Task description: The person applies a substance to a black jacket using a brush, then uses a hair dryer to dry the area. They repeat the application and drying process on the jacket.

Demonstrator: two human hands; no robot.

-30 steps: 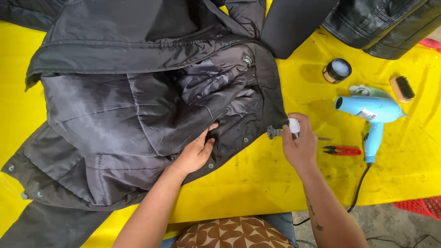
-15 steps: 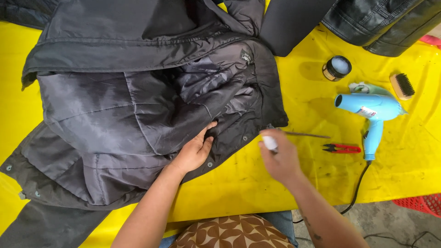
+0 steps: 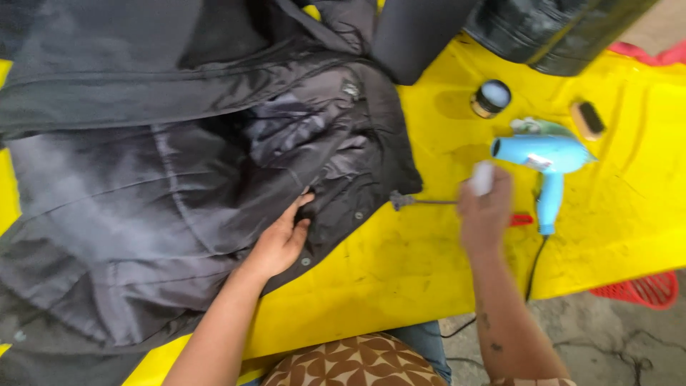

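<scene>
- The left hand [image 3: 281, 239] lies flat, palm down, on the dark jacket [image 3: 179, 193], fingers spread a little and pointing up and to the right, near the jacket's snap-lined front edge.
- The right hand [image 3: 484, 214] is closed around a small white object [image 3: 482, 177], which sticks up out of the fist; the hand is blurred, so what the object is cannot be told.
- The right hand hovers over the yellow table cover [image 3: 400, 271], just right of the jacket's edge.
- A thin drawcord [image 3: 421, 202] with a dark knotted end runs from the jacket edge toward the right hand.
- The jacket is spread open across the left and middle of the table, its grey lining facing up.
- Just beside the right hand, to its right, lies a light blue hair dryer [image 3: 544, 159], its cable [image 3: 532, 268] running off the table's near edge.
- A red-handled tool [image 3: 522, 220] shows between the hand and the dryer's handle.
- Farther back sit a small round tin [image 3: 491, 99] and a wooden brush [image 3: 588, 119].
- Another dark garment [image 3: 550, 28] lies at the top right corner.
- A red crate [image 3: 639, 289] stands on the floor at lower right.
</scene>
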